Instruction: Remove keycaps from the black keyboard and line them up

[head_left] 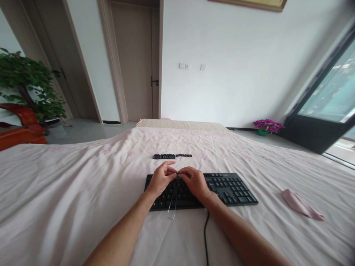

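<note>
A black keyboard [230, 188] lies on a pale pink flowered cloth [69, 192] in front of me. Both my hands meet above its left half. My left hand [161, 179] and my right hand [195, 181] are closed in a pinch on the top of a thin wire keycap puller [172, 201], whose loop hangs down to the keyboard's near edge. Whether a keycap sits in the puller is too small to tell. A row of removed black keycaps [171, 156] lies on the cloth just beyond the keyboard.
The keyboard's black cable [205, 236] runs toward me between my forearms. A folded pink cloth [301, 204] lies at the right. A potted plant [27, 85] and red wooden furniture stand at the left, purple flowers [267, 126] by the far wall, a glass door at right.
</note>
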{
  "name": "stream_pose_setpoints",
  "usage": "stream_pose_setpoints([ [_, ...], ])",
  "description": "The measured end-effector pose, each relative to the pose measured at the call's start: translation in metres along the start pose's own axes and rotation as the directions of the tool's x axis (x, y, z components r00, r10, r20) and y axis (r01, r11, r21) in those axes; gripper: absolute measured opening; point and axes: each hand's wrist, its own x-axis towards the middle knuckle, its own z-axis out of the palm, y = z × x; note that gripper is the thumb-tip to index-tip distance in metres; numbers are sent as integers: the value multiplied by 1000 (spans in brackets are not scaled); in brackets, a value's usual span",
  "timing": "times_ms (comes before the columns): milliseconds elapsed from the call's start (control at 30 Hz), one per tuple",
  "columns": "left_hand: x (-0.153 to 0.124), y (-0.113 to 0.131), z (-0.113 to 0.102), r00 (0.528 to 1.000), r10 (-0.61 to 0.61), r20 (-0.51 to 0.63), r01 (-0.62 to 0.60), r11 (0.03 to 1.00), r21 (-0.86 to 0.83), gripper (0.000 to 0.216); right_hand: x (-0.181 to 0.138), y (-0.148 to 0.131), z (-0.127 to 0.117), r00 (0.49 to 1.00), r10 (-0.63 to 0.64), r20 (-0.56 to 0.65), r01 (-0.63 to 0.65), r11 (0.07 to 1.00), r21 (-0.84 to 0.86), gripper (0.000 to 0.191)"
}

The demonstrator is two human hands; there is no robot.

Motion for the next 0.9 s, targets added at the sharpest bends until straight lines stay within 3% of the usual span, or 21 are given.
stream_pose_setpoints([
  [267,2,-3,1,993,-14,-118,13,1000,-12,37,16,11,-5,989,150,10,-150,988,29,13],
  [433,3,-6,1,991,6,-135,-2,1000,30,34,52,37,-5,959,274,76,-259,951,-171,17],
  [600,4,-10,0,990,11,-140,0,997,76,32,83,63,6,940,336,65,-307,910,-278,15],
  [900,7,-16,-2,993,7,-122,1,998,66,30,103,73,22,924,376,75,-318,860,-399,16],
])
